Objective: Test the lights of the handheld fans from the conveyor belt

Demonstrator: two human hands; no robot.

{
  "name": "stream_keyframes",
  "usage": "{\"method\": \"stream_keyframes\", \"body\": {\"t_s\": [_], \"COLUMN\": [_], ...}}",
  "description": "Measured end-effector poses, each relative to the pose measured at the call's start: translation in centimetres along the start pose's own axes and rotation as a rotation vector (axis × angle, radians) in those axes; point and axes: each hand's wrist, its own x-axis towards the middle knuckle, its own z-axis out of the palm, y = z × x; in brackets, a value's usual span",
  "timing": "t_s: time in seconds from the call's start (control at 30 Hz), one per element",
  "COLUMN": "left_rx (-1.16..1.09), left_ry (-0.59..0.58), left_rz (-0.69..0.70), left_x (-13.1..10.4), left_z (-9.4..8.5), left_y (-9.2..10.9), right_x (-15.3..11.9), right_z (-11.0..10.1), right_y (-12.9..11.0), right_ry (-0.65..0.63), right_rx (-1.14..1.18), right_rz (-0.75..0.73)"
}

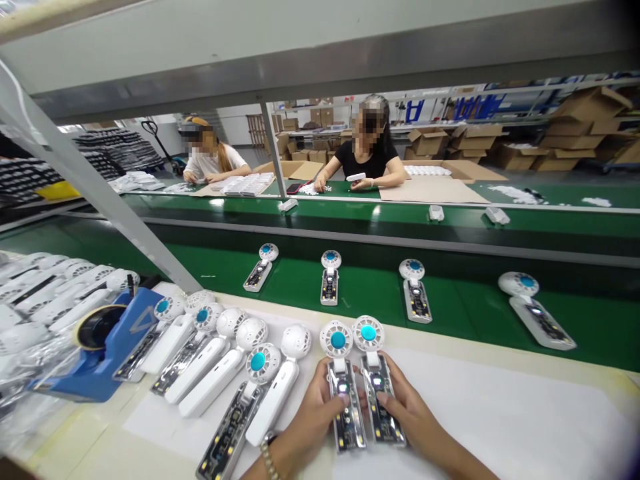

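Observation:
My left hand point(314, 408) is wrapped around a small white handheld fan point(349, 430), its thumb pressed on the dark circuit board below a glowing light. Beside it, my right hand point(411, 408) grips a second handheld fan point(387, 423) in the same way, thumb on the board. Both fans stand side by side, heads away from me, each with a blue disc in a round slotted white head. To the left, several similar fans lie in a slanted row; one white-backed fan point(273, 403) is close to my left wrist, with a board-side-up fan point(230, 430) next to it.
A blue tape dispenser point(107, 373) stands at left, before piled white fans point(65, 283). Beyond the white worktop point(480, 413), several fans lie on a green conveyor belt point(367, 287). A slanted metal post point(110, 193) rises at left. Two people sit across the line.

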Motion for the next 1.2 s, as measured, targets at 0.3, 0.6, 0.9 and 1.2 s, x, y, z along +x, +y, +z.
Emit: {"method": "stream_keyframes", "body": {"t_s": [0.3,0.6,0.9,1.2], "left_rx": [-0.011,-0.007,-0.008,-0.008], "left_ry": [-0.076,-0.068,-0.126,-0.148], "left_rz": [0.011,-0.005,0.002,0.052], "left_x": [-0.2,-0.5,0.0,0.0], "left_z": [0.3,0.6,-0.2,-0.4], "left_y": [0.4,0.7,0.4,0.0], "right_x": [0.1,0.3,0.5,0.2], "right_z": [-0.2,-0.5,-0.7,-0.3], "right_y": [1.2,1.6,1.8,2.5], "right_ry": [0.036,-0.018,-0.019,0.034], "right_rx": [-0.052,-0.058,-0.030,-0.009], "right_rz": [-0.111,-0.136,-0.123,-0.135]}}
